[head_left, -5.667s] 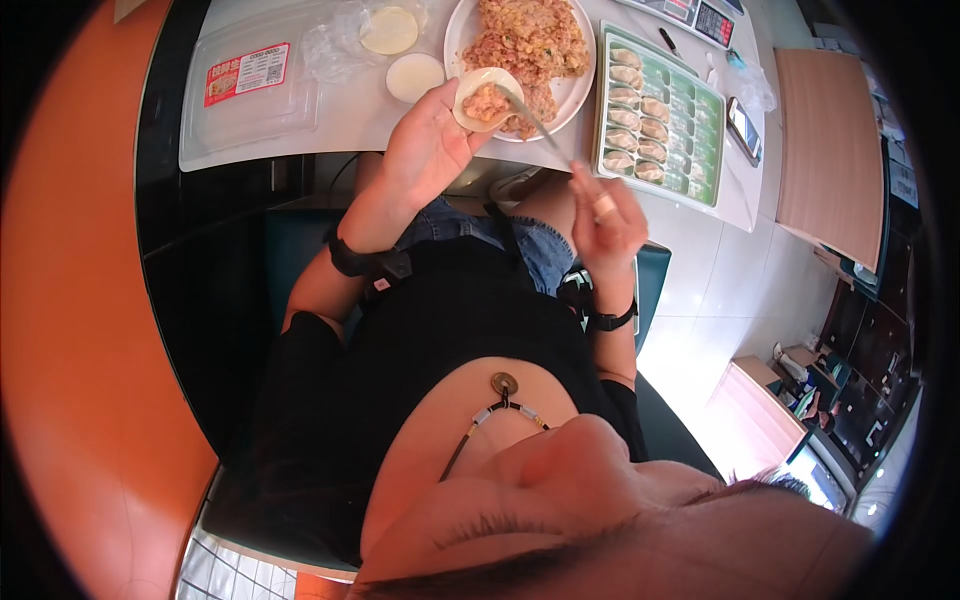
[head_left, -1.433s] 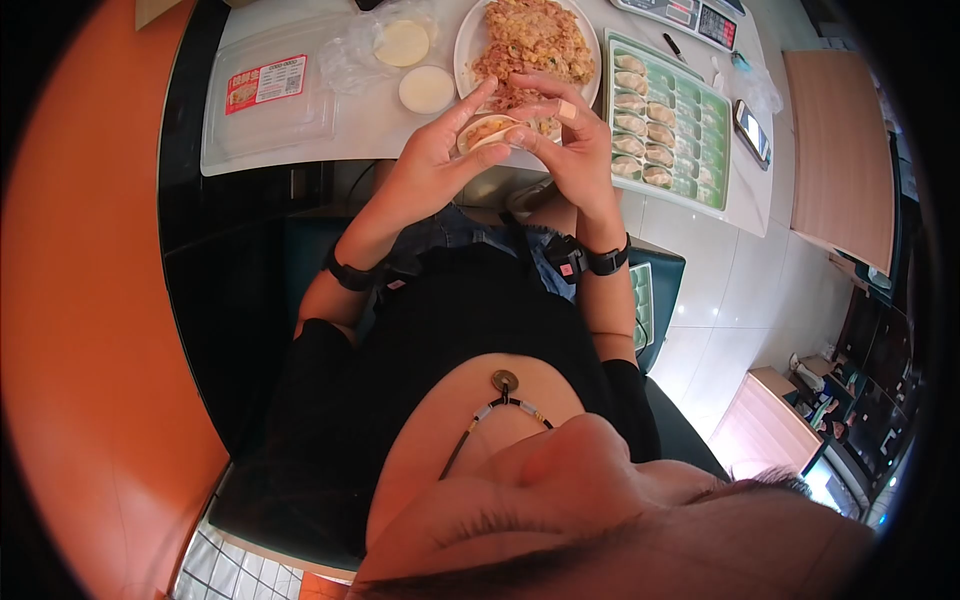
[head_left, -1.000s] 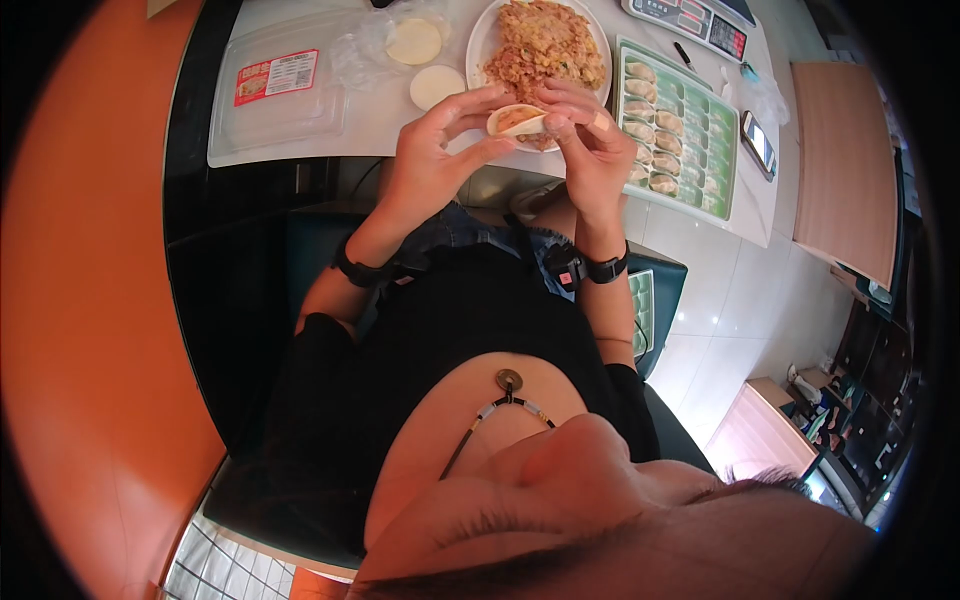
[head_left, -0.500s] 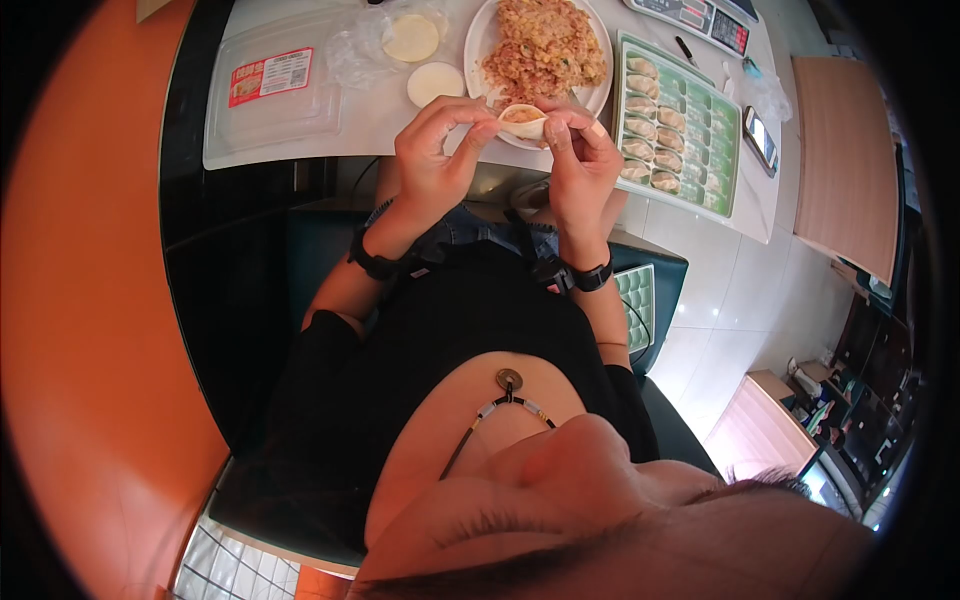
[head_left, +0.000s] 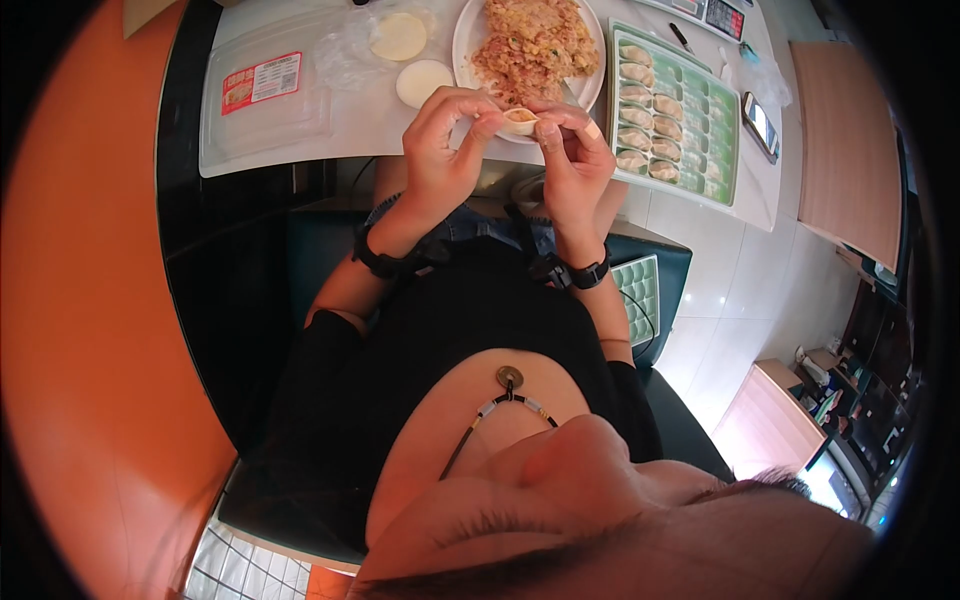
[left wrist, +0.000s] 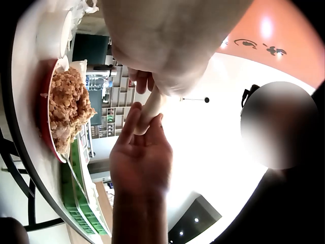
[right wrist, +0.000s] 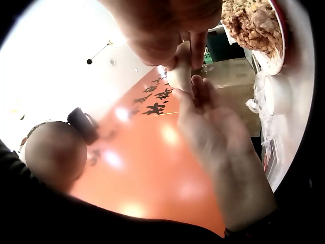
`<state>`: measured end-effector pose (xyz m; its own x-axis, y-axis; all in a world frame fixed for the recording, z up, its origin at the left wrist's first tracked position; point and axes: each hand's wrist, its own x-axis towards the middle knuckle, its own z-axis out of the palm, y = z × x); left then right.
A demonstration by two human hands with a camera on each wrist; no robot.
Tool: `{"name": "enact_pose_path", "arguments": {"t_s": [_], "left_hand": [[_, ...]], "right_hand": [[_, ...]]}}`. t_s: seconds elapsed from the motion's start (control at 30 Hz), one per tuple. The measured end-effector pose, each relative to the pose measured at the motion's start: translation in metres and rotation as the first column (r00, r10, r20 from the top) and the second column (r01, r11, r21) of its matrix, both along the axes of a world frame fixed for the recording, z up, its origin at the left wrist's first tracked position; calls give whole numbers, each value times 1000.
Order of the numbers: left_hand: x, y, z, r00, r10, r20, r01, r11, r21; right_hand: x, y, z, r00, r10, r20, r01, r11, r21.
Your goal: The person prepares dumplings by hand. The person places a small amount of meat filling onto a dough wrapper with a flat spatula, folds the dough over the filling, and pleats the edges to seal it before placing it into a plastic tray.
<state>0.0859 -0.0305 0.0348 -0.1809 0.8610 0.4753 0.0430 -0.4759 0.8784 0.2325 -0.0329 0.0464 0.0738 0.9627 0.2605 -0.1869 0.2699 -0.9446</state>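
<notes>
A half-folded dumpling (head_left: pixel 519 122) is held up between both hands, in front of the plate, with pinkish filling showing through its opening on top. My left hand (head_left: pixel 440 145) pinches its left end between thumb and fingers. At the right end, my right hand (head_left: pixel 580 165) pinches the wrapper the same way; a plaster is on one finger. In the left wrist view, the pale folded wrapper (left wrist: pixel 151 108) spans the two hands. The right wrist view shows its smooth outer side (right wrist: pixel 180 71). Behind the hands, the minced filling (head_left: pixel 530 50) is heaped on a white plate (head_left: pixel 592 88).
Right of the plate, a green compartment tray (head_left: pixel 705 120) holds several finished dumplings. Beyond it lie a phone (head_left: pixel 760 125), a pen (head_left: pixel 681 38) and a scale (head_left: pixel 722 18). Leftward are round wrappers (head_left: pixel 424 84) and a labelled clear plastic box (head_left: pixel 265 100). A utensil (left wrist: pixel 75 173) leans at the plate.
Earlier the right hand worked filling onto an open wrapper with a utensil. The utensil is now out of that hand, the wrapper is folded over, and both hands have closed in on its ends.
</notes>
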Motion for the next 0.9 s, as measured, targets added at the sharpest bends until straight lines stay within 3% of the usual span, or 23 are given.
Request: {"name": "enact_pose_path", "arguments": {"t_s": [0.17,0.23,0.43,0.6,0.7,0.8,0.9], "left_hand": [[1,2,5,998,-7,-68,10,999,37],[1,3,2,996,-36,-77,40,998,49],[8,2,3,997,28,-69,-26,999,26],[3,2,0,983,-134,-125,139,990,36],[6,1,0,988,-124,-88,121,992,-41],[12,1,3,995,-32,-97,31,999,-7],[12,3,11,995,-75,-64,77,997,20]], "right_hand": [[5,0,2,1000,-21,15,21,1000,20],[8,0,-1,994,-31,109,26,998,50],[5,-4,0,998,-27,52,25,999,37],[12,-2,-3,991,-35,125,23,995,99],[13,-2,-1,986,-26,162,9,994,107],[10,-3,1,988,-26,155,12,996,89],[12,-3,2,984,-42,170,29,996,82]]}}
